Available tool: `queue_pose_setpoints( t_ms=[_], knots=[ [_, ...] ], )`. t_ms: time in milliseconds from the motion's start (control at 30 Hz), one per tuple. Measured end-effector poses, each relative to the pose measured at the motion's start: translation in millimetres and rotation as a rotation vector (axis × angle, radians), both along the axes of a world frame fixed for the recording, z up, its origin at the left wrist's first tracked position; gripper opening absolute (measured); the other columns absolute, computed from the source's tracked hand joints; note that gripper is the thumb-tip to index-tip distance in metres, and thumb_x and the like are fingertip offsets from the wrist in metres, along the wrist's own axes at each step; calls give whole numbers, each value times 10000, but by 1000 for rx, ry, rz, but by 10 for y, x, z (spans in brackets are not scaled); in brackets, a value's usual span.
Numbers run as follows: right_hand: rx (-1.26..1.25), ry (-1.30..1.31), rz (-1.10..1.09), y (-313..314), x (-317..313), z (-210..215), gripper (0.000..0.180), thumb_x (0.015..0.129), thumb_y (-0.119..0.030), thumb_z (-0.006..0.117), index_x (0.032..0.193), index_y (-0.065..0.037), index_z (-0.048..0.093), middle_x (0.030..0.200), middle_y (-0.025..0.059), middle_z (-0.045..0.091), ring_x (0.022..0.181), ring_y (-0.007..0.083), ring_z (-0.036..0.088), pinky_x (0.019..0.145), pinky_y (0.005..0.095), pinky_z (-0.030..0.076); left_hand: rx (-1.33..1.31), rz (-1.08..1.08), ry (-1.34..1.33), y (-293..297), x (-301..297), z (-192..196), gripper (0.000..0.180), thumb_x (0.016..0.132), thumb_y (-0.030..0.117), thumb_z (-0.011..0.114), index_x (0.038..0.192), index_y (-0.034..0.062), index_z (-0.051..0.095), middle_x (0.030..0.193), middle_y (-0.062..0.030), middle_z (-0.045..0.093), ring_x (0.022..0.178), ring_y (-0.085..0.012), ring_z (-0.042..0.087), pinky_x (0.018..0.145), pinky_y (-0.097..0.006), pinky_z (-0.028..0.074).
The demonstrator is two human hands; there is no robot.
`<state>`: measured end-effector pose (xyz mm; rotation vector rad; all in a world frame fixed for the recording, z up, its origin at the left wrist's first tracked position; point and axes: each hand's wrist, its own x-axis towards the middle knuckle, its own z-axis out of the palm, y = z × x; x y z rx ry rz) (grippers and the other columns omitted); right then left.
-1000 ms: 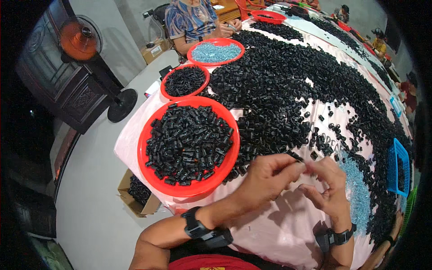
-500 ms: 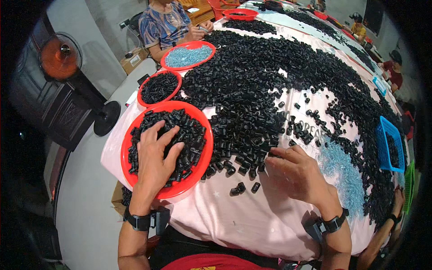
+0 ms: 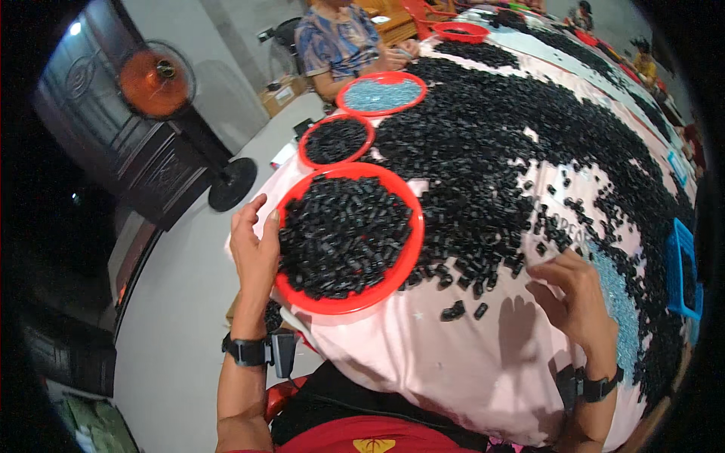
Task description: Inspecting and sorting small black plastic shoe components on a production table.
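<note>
My left hand [image 3: 255, 245] is at the left rim of a round red tray [image 3: 411, 260], its thumb close to or touching the rim. Its fingers are apart, and nothing shows in them. Short black cylindrical plastic pieces [image 3: 343, 234] fill the tray. My right hand [image 3: 578, 294] hovers over the pink cloth, beside the near edge of a wide pile of similar pieces [image 3: 483, 204]. Its fingers are loosely bent with a gap between them, and no piece is visible there. A few loose black pieces [image 3: 453, 310] lie on the cloth between my hands.
Beyond the tray stand a smaller red bowl [image 3: 365, 148] of black parts and another red tray [image 3: 420, 97] of clear bluish pieces. More bluish pieces [image 3: 615, 291] lie to my right, near a blue basket [image 3: 677, 302]. A person [image 3: 336, 45] sits far left; a standing fan [image 3: 234, 181] is nearer.
My left hand has left the pieces inside the red tray and moved out to its left rim. The view has shifted, and my right hand sits a little farther from the pile.
</note>
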<state>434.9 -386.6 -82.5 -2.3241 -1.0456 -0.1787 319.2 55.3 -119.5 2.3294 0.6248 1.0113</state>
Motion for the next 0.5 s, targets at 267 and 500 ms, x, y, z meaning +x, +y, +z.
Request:
queue_pose_setpoints(
  t_ms=[267,500],
  knots=[
    [-56,177,262,301,-580,126,208,748,-68,837,938,-43,756,782,116,686,695,307,626,647,406,508,-327,-15,239,658,-272,-541,413,922,303,676,1196,-6,676,844,-151,697,796,-251,694,743,-400,547],
    [-242,358,347,151,-1004,468,206,863,-187,749,964,-10,721,758,134,646,738,335,629,638,436,498,-618,-234,417,892,-533,-198,341,964,370,604,1027,49,702,783,-35,685,619,-144,635,539,-304,499]
  ],
)
